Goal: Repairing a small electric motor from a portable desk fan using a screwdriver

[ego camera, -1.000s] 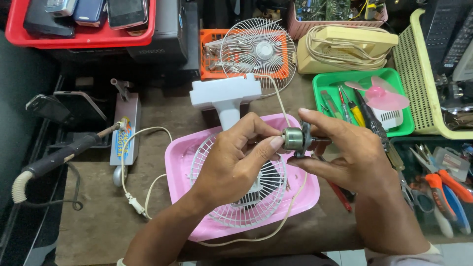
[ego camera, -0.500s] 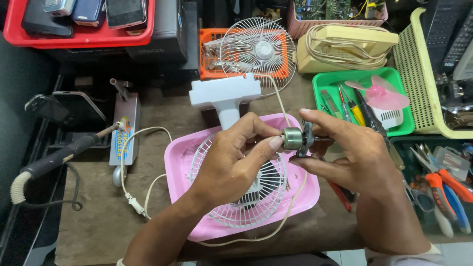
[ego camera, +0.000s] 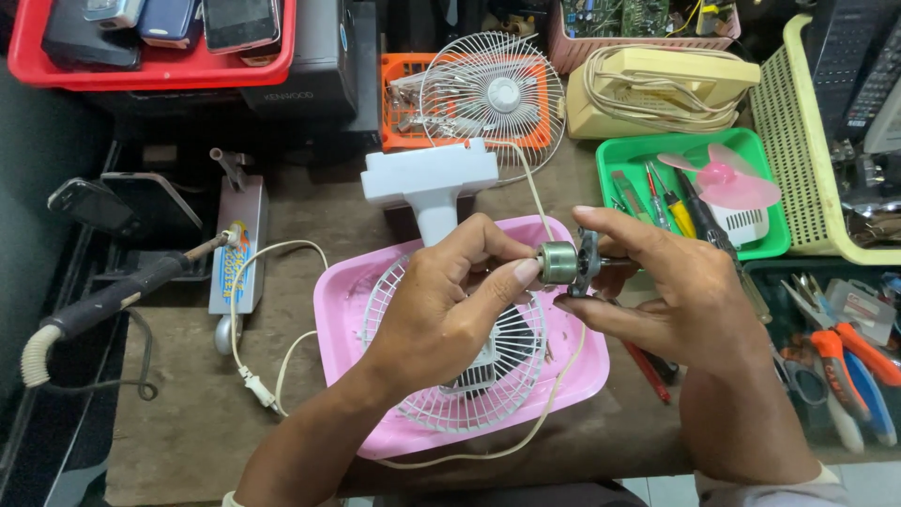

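Observation:
A small cylindrical metal motor [ego camera: 561,262] with a dark bracket at its right end is held between both hands above a pink tray [ego camera: 343,300]. My left hand [ego camera: 450,305] pinches the motor's left side with thumb and fingers. My right hand [ego camera: 671,291] grips the bracket end. Under my hands, a white fan body with a wire grille [ego camera: 488,376] lies in the tray, and its white base [ego camera: 430,178] juts past the tray's far edge. A white power cord [ego camera: 272,376] trails off to the left.
A loose white fan grille [ego camera: 488,94] leans on an orange basket. A green tray [ego camera: 638,155] holds screwdrivers and a pink fan blade [ego camera: 723,178]. A soldering iron [ego camera: 103,300] lies at left, phones in a red bin [ego camera: 150,56], pliers and scissors [ego camera: 835,361] at right.
Both hands with the motor have shifted very slightly; the fingers adjusted their grip a little. Nothing else has moved.

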